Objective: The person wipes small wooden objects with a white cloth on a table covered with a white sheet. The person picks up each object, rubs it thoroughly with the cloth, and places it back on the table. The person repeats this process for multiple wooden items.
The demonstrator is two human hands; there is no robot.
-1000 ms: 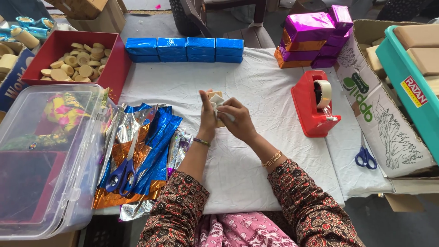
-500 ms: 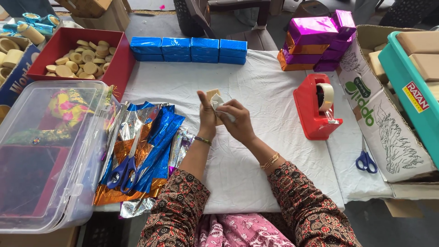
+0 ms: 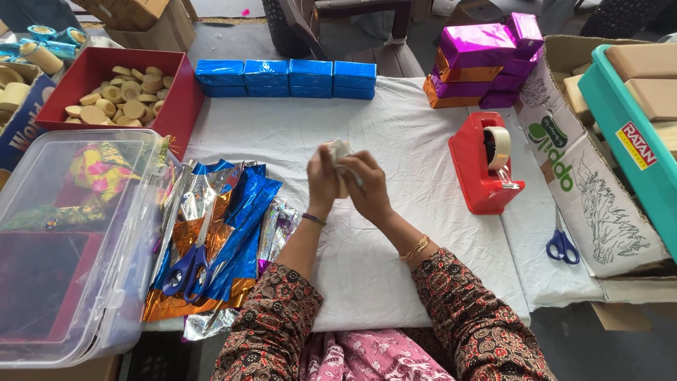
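Both hands are raised together over the middle of the bench [image 3: 395, 141], which is covered by a white cloth. The left hand [image 3: 322, 185] is closed with its fingers curled around the near side of a small pale wrapped piece [image 3: 340, 151], and the right hand [image 3: 368, 190] is closed against it from the other side, fingers folded over the crumpled white wrapping. The piece sits pinched between the two hands, its top poking up just above the fingertips; what lies inside the wrapping cannot be told.

To the left of the left hand, near the wrist, lies a heap of shiny foil sheets [image 3: 233, 226] in blue, silver and orange, with blue-handled scissors [image 3: 189, 264] resting on top. Further left is a clear plastic box [image 3: 70, 247], and beyond it a red tray [image 3: 169, 92] filled with pale round discs [image 3: 113, 102]. Well beyond the hands stands a row of blue wrapped blocks [image 3: 285, 76]. To the right of the right hand sits a red tape dispenser [image 3: 483, 169], with a stack of purple and orange wrapped blocks [image 3: 486, 60] beyond it.
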